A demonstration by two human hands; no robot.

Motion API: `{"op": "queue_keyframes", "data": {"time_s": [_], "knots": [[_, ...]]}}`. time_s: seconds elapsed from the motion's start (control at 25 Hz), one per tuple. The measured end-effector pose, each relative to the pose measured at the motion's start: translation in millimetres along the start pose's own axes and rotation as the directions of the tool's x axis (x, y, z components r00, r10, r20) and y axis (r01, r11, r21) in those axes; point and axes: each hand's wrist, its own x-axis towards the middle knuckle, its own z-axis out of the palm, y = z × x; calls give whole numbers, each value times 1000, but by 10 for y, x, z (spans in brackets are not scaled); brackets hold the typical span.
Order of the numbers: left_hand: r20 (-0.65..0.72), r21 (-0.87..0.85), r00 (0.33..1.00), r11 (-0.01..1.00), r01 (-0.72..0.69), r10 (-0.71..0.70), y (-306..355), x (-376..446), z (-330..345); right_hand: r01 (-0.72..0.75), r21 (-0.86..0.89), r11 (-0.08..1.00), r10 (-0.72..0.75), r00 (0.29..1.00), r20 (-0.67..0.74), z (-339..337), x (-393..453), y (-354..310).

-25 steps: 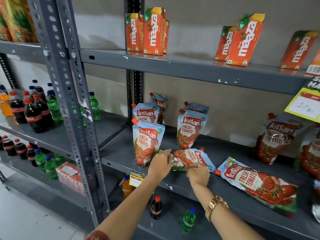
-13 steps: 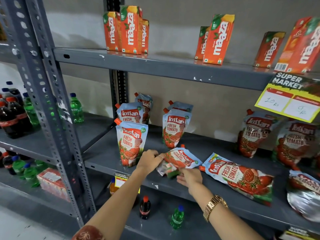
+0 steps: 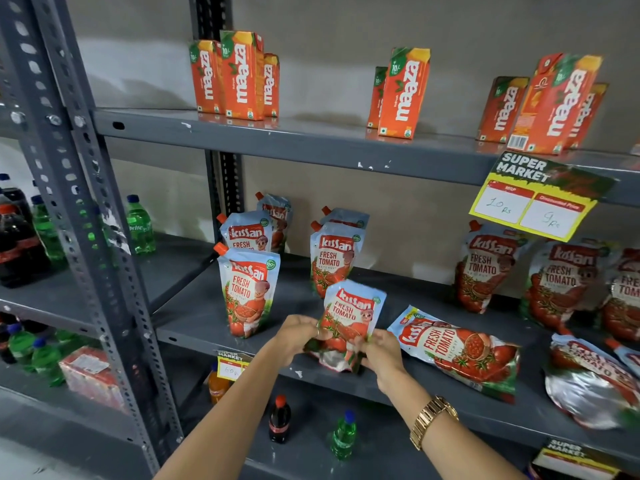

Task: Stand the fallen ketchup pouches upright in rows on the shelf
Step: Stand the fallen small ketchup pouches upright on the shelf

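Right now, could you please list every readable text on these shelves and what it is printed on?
"kissan FRESH TOMATO": held blue-and-red ketchup pouch, others alike.
"maaza", "10/-": orange juice cartons.
"SUPER MARKET", "10 Rs", "9 Rs": yellow price tag.
"sprite": green plastic bottle.
Lower tags: only "SUPER MARKET" readable.

Red-and-pale-blue ketchup pouch (image 3: 349, 317), grey shelf (image 3: 194, 306)

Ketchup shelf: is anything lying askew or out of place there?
Yes. One red-and-blue ketchup pouch lies flat on the grey metal shelf, right of the pouch that both hands hold. More pouches lie fallen at the far right, one showing its silver base. The rest stand upright.
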Motion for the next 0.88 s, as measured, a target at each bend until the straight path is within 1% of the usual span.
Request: {"op": "queue_keyframes", "data": {"time_s": [0.12, 0.2, 0.32, 0.4, 0.52, 0.6, 0.72, 0.8, 0.88], "knots": [[-50, 29, 992, 993, -112, 114, 39, -18, 61, 182, -67, 981, -183, 983, -22, -12, -12, -136], [-80, 57, 980, 982, -180, 184, 6, -7, 121, 244, -124, 962, -250, 968, -34, -11, 19, -171], [-107, 163, 956, 953, -254, 273, -165, 36, 166, 273, -220, 937, -280, 960, 0, -2, 34, -89], [-106, 217, 946, 935, -279, 307, -253, 41, 156, 297, -261, 918, -306, 952, 10, -6, 29, -21], [-127, 245, 939, 928, -281, 318, -279, 12, 157, 314, -223, 923, -326, 945, -16, -38, -32, -2], [-181, 227, 924, 929, -293, 336, -258, -45, 179, 349, -230, 909, -381, 918, -114, -98, -70, 10], [-288, 271, 842, 882, -386, 457, -265, -136, 233, 413, -270, 870, -483, 826, -290, -247, -114, 24], [-298, 310, 809, 853, -421, 507, -269, -205, 331, 416, -302, 858, -506, 787, -353, -400, -124, 14], [-269, 321, 799, 832, -452, 537, -267, -266, 456, 414, -346, 842, -528, 765, -368, -582, -94, -21]]}}
